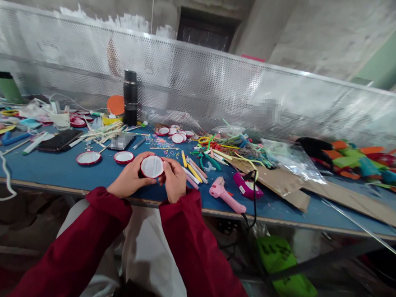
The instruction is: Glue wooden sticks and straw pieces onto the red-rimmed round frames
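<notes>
Between my two hands, above the front edge of the blue table [57, 170], is a round red-rimmed lid [152, 167] with its pale inner side facing me. My left hand [130, 175] grips its left side, thumb along the lower rim. On the right side, my right hand [175, 176] pinches the rim with fingers partly hidden behind it. Two similar lids lie on the table to the left, a nearer lid [88, 158] and another lid [123, 157] close to my left hand. Several markers [196, 171] rest just right of my right hand.
A pink glue gun [227, 196] and a purple box [248, 185] lie to the right, before cardboard strips [283, 184]. Behind stand a black bottle [130, 98] and more lids [177, 138]. Pipe cleaners [239, 147] are heaped centre right. A phone [60, 140] lies left.
</notes>
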`<state>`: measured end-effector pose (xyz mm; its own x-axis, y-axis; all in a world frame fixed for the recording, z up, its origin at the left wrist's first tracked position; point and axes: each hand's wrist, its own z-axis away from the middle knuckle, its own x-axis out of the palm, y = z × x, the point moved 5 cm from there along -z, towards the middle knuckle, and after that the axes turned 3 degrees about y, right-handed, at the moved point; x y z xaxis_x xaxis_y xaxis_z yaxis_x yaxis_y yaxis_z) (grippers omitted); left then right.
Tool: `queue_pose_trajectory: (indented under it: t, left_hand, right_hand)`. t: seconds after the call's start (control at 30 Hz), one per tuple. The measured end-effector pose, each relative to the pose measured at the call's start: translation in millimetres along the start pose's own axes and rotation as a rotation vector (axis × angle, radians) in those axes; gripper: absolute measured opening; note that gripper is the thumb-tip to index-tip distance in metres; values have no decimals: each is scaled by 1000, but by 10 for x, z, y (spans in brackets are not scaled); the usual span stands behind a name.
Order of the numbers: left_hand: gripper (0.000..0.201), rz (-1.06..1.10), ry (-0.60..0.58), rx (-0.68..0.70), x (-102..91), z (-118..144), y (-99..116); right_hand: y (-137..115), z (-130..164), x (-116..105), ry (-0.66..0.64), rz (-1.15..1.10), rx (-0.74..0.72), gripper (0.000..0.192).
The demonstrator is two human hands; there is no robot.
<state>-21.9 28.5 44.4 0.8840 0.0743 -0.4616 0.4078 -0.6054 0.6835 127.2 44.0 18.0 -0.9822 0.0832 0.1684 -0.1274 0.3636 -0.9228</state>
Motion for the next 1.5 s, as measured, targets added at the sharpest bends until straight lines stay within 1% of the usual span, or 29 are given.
queue_pose_trajectory:
  t: [0.13, 0.23, 0.3, 0.33, 0.4, 0.47, 0.53, 0.63, 0.73, 0.83, 0.97, 1.1, 1.2, 1.27, 1.37, 1.5]
  left_hand:
    - [77, 1, -5, 19, 2, -3, -12]
    - [86, -1, 5, 41, 14, -4, -21]
    - [89, 45, -8, 9, 36, -1, -37]
    - [85, 92, -20, -34, 49, 2, -52]
    - [70, 202, -25, -150, 59, 17, -83]
    - [57, 278, 15, -244, 28, 46, -95]
    - [50, 267, 68, -289, -36, 94, -86]
    - [44, 106, 60, -332, -125, 206, -79]
    - [45, -9, 18, -308, -202, 330, -85]
    - [48, -98, -18, -255, -284, 426, -117]
    - [44, -415, 40, -202, -422, 482, -152]
    - [45, -717, 64, -275, -444, 477, -154]
    - [44, -867, 73, -301, -421, 438, -123]
    - [45, -936, 104, -268, -421, 410, -88]
    - [46, -995, 169, -213, -468, 405, -41]
    - [42, -978, 192, -219, -572, 452, -53]
  right_hand:
    - [3, -5, -9, 2, 31, -21, 25]
    - [-47, 8, -44, 56, 86, -64, 24]
    - [-95, 28, -59, 84, 118, -99, 23]
    - [-113, 39, -57, 81, 127, -108, 23]
    - [-130, 57, -32, 38, 126, -104, 24]
    - [-134, 68, -13, 5, 127, -96, 25]
    - [-145, 69, -32, 40, 128, -114, 26]
    - [-179, 77, -104, 149, 115, -176, 25]
    - [-217, 118, -160, 200, 124, -227, 23]
    - [-269, 196, -210, 219, 195, -275, 21]
    - [-348, 315, -264, 228, 350, -333, 20]
    - [-461, 429, -272, 207, 450, -405, 18]
    - [-583, 541, -291, 197, 508, -495, 14]
    - [-660, 624, -339, 191, 556, -551, 12]
    - [-749, 735, -472, 198, 634, -605, 11]
    - [-802, 787, -652, 223, 701, -614, 11]
